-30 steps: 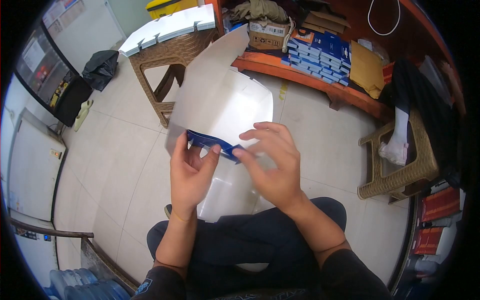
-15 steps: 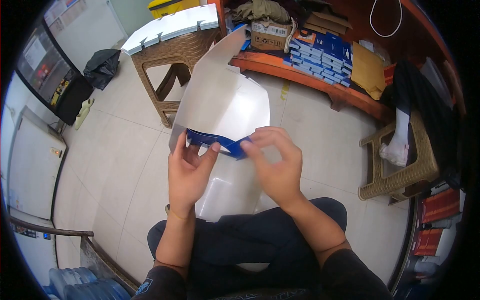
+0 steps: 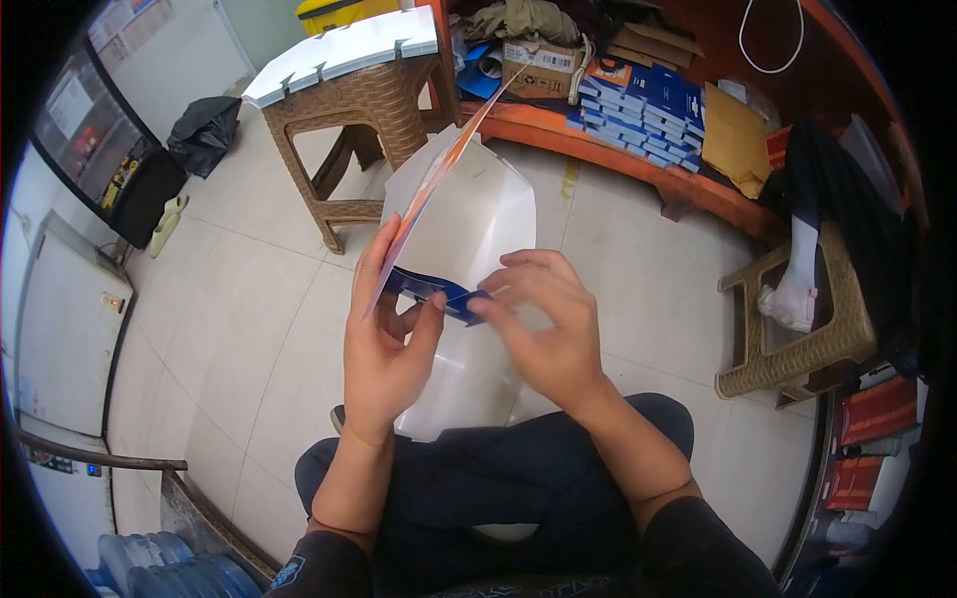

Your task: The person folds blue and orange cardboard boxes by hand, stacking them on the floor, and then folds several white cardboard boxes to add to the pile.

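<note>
A large thin card sheet [image 3: 469, 199], pale inside with a blue folded edge strip [image 3: 439, 291], is held over my lap. Its left panel stands up nearly edge-on and shows some orange on its outer face. My left hand [image 3: 389, 329] grips the sheet at its lower left, fingers behind the panel and thumb on the blue strip. At the strip's right end, my right hand [image 3: 543, 314] pinches the blue edge between thumb and fingers, slightly blurred. Below the hands a pale glossy part [image 3: 459, 384] reaches down to my lap.
A woven-look stool [image 3: 344, 105] at the upper left bears a stack of flat white sheets [image 3: 349, 50]. An orange shelf [image 3: 618, 149] holds stacked blue boxes [image 3: 648, 110] and a carton [image 3: 538, 70]. Another person's foot [image 3: 790, 304] rests by a stool [image 3: 817, 354] at right.
The sheet's upright left panel has swung right and turned edge-on, so orange print now shows. My left hand has shifted slightly right and its fingers have moved up behind the panel.
</note>
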`<move>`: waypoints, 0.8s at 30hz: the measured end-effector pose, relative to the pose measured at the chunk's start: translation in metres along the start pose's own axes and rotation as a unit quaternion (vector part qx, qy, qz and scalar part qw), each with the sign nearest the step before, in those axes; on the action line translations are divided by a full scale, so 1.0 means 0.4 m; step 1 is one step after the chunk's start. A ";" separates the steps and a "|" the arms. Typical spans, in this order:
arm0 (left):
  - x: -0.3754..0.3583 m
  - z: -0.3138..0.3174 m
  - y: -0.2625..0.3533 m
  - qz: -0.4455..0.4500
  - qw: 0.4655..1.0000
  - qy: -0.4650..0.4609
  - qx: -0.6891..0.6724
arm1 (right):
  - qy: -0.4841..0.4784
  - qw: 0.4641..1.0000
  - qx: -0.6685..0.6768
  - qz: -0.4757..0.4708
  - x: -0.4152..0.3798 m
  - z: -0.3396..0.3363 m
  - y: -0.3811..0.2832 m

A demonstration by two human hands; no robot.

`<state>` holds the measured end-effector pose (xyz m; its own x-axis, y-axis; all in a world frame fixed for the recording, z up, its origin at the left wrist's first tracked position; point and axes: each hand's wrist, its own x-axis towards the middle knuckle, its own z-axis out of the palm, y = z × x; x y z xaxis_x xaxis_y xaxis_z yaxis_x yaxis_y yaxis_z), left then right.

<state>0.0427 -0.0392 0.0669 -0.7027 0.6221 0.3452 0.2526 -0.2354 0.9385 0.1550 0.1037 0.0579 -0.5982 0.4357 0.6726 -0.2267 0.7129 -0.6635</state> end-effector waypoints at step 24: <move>0.029 -0.017 -0.015 -0.043 0.982 0.177 -0.052 | -0.162 0.970 -0.054 -0.175 0.015 -0.045 -0.012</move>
<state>0.0286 -0.0357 0.0654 -0.9105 0.3488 0.2222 0.1254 -0.2792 0.9520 0.1664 0.1128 0.0712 -0.7123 -0.0265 0.7013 -0.3886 0.8470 -0.3627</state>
